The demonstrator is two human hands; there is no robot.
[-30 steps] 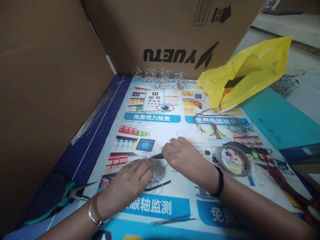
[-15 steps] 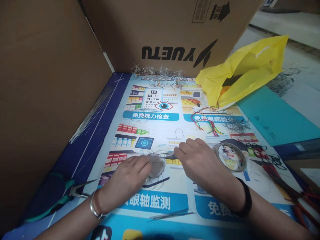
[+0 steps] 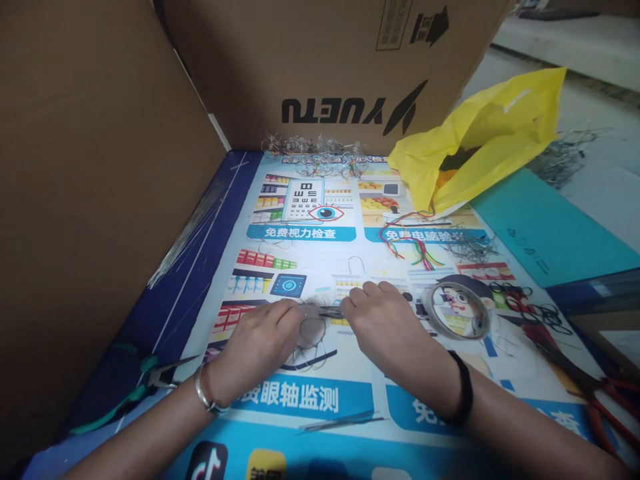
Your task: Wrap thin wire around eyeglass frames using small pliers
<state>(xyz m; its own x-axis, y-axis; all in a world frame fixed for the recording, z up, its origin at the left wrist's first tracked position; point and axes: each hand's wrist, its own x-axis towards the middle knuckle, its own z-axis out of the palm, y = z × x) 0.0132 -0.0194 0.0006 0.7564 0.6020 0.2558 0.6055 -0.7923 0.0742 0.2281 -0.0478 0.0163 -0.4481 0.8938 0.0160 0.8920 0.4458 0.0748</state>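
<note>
Near the middle of the printed sheet, my left hand (image 3: 270, 333) pinches the edge of a round wire piece (image 3: 313, 331) with a pale disc-like centre and thin wire loops around it. My right hand (image 3: 383, 323) is closed around a slim metal tool (image 3: 331, 311), whose tip points left and meets the upper edge of the wire piece. The tool's other end is hidden inside my fist. Several straight wires (image 3: 343, 422) lie on the sheet below my hands.
Green-handled pliers (image 3: 153, 380) lie at left, near thin wires (image 3: 187, 233). A tape roll (image 3: 460, 310), black bands (image 3: 535, 307) and red-handled scissors (image 3: 595, 393) are at right. Coloured threads (image 3: 425, 253) and a yellow bag (image 3: 480, 147) lie beyond. Cardboard (image 3: 325, 60) stands behind.
My right hand has moved left, bringing the tool's tip to the wire piece near my left fingers. The camera view has shifted slightly.
</note>
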